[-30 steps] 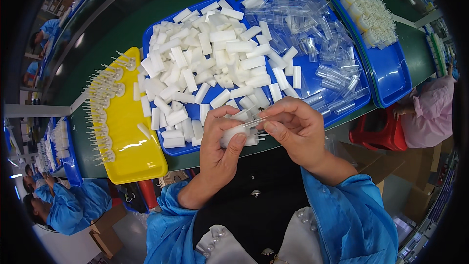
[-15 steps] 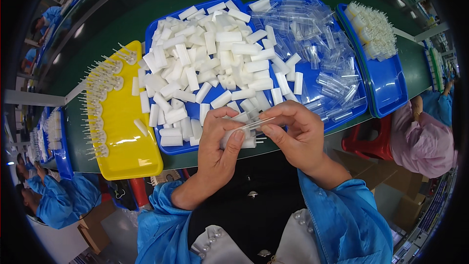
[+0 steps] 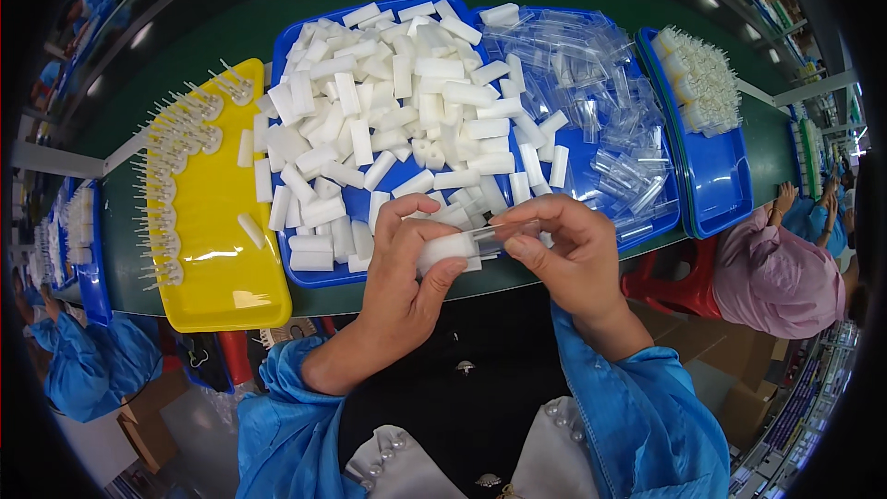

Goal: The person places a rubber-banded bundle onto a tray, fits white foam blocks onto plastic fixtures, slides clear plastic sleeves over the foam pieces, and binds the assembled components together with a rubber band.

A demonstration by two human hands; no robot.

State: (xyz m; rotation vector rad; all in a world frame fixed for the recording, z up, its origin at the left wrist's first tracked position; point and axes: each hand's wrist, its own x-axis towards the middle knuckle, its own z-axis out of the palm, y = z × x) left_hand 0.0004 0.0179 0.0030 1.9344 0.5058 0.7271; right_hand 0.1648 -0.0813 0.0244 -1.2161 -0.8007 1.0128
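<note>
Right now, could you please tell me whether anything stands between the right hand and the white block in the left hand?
Yes: a clear piece, pinched by the right hand, lies in the gap to the white block in the left hand; finer parts there are indistinct.

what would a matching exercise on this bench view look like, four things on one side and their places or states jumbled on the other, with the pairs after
Column one
1. left hand
2. yellow tray
3. heap of clear plastic pieces
4. red stool

Column two
A. lying in a blue tray
B. beside a person in pink
C. holding a white block
D. lined along its left side with pronged pieces

Pairs: 1-C, 2-D, 3-A, 4-B
</note>
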